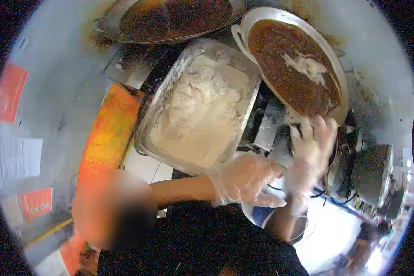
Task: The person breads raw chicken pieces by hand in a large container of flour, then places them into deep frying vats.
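The left hand (248, 179), in a thin clear glove, reaches in just below the near right corner of a metal tray (145, 124). Its thumb and fingers are parted with a gap between them, and nothing shows in its grasp. The right hand (313, 142), also gloved, is up and to the right of it, with bent fingers at the near rim of a round pan (295, 96). Motion blurs this hand; whether it touches the rim or holds anything, I cannot tell.

Beyond the right hand, the pan contains dark brown liquid, with lighter streaks swirling across the surface. A pale, cream-coloured clump (306, 66) lies in the liquid, ragged in outline, with thin trailing ends. A looped handle (238, 37) stands out from the pan's left side.

Up and to the left of the left hand, the tray holds a pale beige powdery mass (200, 110). It is heaped and lumpy in the far half, smoother and flatter toward the hands, and whitish dust coats the tray's inner walls. A metal box-like part (269, 125) sits between tray and pan, above the left hand. Farther off, beyond the tray, is a second pan (175, 23) of brown liquid, partly cut off by the view's upper edge. An orange, yellow-stained surface (108, 133) lies left of the tray.
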`<state>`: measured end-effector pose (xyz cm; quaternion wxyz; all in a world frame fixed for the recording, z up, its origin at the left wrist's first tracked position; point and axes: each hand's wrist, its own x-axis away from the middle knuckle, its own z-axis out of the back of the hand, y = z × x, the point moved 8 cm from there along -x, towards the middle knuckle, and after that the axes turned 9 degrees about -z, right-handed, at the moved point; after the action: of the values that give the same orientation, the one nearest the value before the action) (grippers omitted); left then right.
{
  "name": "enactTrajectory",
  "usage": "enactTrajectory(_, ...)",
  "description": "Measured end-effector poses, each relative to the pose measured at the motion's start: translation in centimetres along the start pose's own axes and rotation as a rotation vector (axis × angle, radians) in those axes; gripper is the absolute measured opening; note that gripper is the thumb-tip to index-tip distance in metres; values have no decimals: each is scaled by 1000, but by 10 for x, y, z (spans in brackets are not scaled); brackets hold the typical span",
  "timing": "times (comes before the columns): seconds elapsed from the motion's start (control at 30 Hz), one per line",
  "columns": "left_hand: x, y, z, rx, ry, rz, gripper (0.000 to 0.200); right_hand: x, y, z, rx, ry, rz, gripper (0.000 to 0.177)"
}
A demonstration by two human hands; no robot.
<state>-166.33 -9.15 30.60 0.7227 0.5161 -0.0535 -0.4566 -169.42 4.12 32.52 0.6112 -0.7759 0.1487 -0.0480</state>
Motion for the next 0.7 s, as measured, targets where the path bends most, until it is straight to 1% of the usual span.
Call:
enactTrajectory(0.03,12,-5,2,-112,-38,-34,41,-4,27,-25,22,35,37,92)
enactTrajectory(0.07,27,-11,9,-72,-42,-31,41,-3,43,-59,74,52,31,96)
enactTrajectory(0.1,45,-23,24,-93,-29,9,37,2,56,-86,120,67,23,100)
enactTrajectory(0.13,61,-36,43,-135,-21,39,32,5,65,-109,77,9,-20,104)
enactTrajectory(0.17,77,-46,56,-125,-37,33,32,9,72,-129,26,-43,-59,107)
enactTrajectory(0.2,95,-51,62,-141,-99,-15,30,14,84,-145,79,-160,-112,97)
enactTrajectory(0.23,111,-54,62,-157,-149,-62,27,16,95,-155,91,-154,-124,97)
enactTrajectory(0.27,120,-46,71,-141,-9,-211,27,11,119,-164,-104,-99,-304,92)
enactTrajectory(0.3,129,-47,76,-138,5,-217,27,14,127,-181,-175,-117,-383,86)
enactTrajectory(0.33,135,-59,80,-127,-41,-99,28,18,136,-198,-245,-130,-463,83)
enactTrajectory(0.37,140,-68,85,-113,-87,23,30,17,143,-199,-234,-143,-455,83)
enactTrajectory(0.4,142,-65,97,-118,-77,15,30,15,154,-193,-76,-145,-377,82)
enactTrajectory(0.43,144,-70,118,-155,-38,181,32,15,159,-194,4,-141,-335,81)
enactTrajectory(0.47,148,-76,124,-165,-19,263,33,15,163,-196,84,-134,-294,80)
enactTrajectory(0.5,152,-82,131,-173,0,344,35,20,174,-196,25,-87,-363,79)
enactTrajectory(0.53,153,-83,130,-194,43,268,38,24,183,-199,-33,-43,-432,77)
enactTrajectory(0.57,152,-86,128,-219,89,191,41,25,188,-200,-8,-49,-462,73)
enactTrajectory(0.6,155,-97,124,-215,98,189,41,23,192,-200,62,-65,-460,68)
enactTrajectory(0.67,158,-103,110,-144,64,-38,45,19,196,-197,254,-85,-399,60)
enactTrajectory(0.7,157,-107,107,-146,65,-36,45,15,196,-193,432,-86,-309,56)
